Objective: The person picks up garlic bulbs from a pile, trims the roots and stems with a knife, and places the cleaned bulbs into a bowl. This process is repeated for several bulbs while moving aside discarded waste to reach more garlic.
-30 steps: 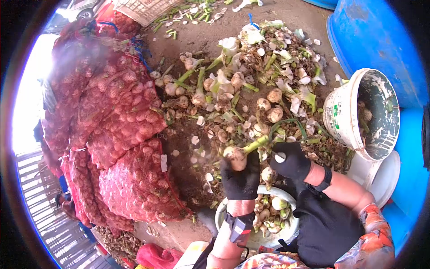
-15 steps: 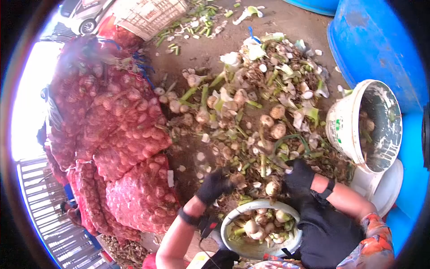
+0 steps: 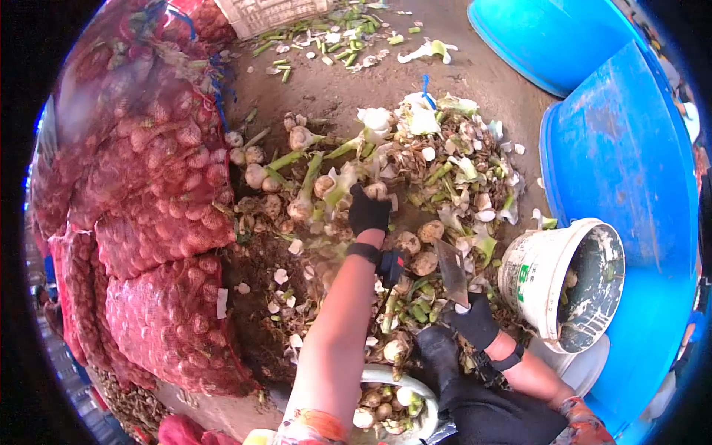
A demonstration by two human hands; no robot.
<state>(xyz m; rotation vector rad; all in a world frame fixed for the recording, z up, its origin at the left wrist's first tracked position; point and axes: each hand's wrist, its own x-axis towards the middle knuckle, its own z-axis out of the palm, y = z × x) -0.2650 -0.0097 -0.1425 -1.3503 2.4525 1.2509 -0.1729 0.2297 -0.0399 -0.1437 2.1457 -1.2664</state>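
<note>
My left hand (image 3: 368,211), in a black glove, reaches out over the pile with its fingers closed around a garlic bulb (image 3: 377,191). My right hand (image 3: 476,322), also gloved, grips a knife (image 3: 452,273) with a broad flat blade pointing up and away from me. Several loose garlic bulbs (image 3: 424,263) lie between the two hands. Stemmed garlic (image 3: 302,204) is spread left of my left hand. Close to my body a pale round basin (image 3: 426,429) holds several trimmed bulbs, partly hidden by my left forearm.
Red mesh sacks (image 3: 167,319) full of bulbs are stacked at the left. A white bucket (image 3: 530,278) tilts at the right beside large blue tubs (image 3: 604,148). Peelings and cut stems (image 3: 463,159) are heaped ahead, and a pale crate (image 3: 274,16) stands at the far edge.
My left hand has stretched forward from near the basin to the garlic ahead. The knife in my right hand now shows clearly. The camera view has shifted.
</note>
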